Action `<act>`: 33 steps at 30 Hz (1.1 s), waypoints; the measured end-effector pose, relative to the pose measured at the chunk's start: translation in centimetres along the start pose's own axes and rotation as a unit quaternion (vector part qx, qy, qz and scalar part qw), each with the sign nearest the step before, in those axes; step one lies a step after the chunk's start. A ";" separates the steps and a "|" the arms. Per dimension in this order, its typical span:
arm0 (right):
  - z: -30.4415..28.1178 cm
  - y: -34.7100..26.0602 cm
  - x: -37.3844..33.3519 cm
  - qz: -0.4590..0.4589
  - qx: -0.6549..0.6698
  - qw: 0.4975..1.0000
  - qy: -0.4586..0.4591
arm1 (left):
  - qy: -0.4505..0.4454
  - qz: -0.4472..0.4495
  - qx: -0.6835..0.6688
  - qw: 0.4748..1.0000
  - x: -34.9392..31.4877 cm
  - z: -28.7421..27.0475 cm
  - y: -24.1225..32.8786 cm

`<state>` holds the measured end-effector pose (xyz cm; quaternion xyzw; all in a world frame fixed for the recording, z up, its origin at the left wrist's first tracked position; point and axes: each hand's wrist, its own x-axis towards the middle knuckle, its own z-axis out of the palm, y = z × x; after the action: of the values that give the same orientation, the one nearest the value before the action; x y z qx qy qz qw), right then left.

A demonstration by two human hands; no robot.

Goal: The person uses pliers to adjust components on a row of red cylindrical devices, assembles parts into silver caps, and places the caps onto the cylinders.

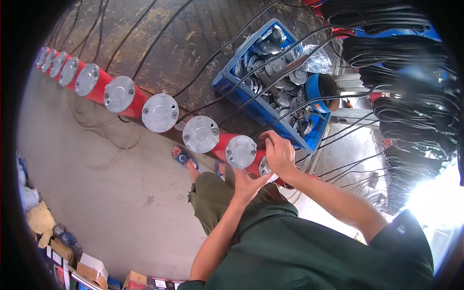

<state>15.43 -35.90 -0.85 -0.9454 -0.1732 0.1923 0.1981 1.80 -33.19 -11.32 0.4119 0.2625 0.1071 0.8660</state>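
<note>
Red-bodied and capped in grey metal, the cylinder [266,169] you are working on is lying at the near end of a long row of red cylinders [121,95] along the edge of the worn workbench [159,43]. Your hands are covering most of it, so only a sliver of its cap and red side is showing, and you cannot make out its far end at all. Its long axis is running across the bench, with the capped end pointing out over the edge toward you, like its neighbours.

Your right hand [279,153] is curling over the top of the cylinder, fingers bent and gripping it. Your left hand [247,183] is coming up from below with the palm open and fingers spread, pressing against the cap rather than closing round it.

Just beyond, a blue crate [229,84] of grey metal caps is sitting on the bench, with black cables [212,55] trailing across it. The coiled black cables at the right are blurring into glare.
</note>
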 end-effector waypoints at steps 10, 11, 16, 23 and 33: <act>-0.1 1.3 1.5 -0.025 0.055 0.994 -0.087 | 0.051 0.001 -0.007 0.999 -0.6 0.5 -1.8; 0.0 1.5 1.4 -0.029 0.068 0.994 -0.082 | 0.044 -0.001 -0.059 0.997 -0.5 0.6 -1.9; 0.7 1.8 1.7 -0.021 0.058 0.995 -0.076 | 0.060 0.051 -0.034 0.996 -0.1 0.4 -0.7; -1.4 6.3 2.8 -0.170 0.197 0.945 -0.196 | 0.076 -0.041 -0.001 0.996 -1.3 1.0 3.0; -4.2 11.3 -0.2 -0.332 0.211 0.912 -0.116 | 0.130 -0.074 0.080 0.986 -2.7 1.7 5.0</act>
<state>19.94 -46.99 -2.19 -0.7408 -0.4543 0.2555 0.4238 0.62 -32.17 -5.60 0.4417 0.4104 0.0740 0.7944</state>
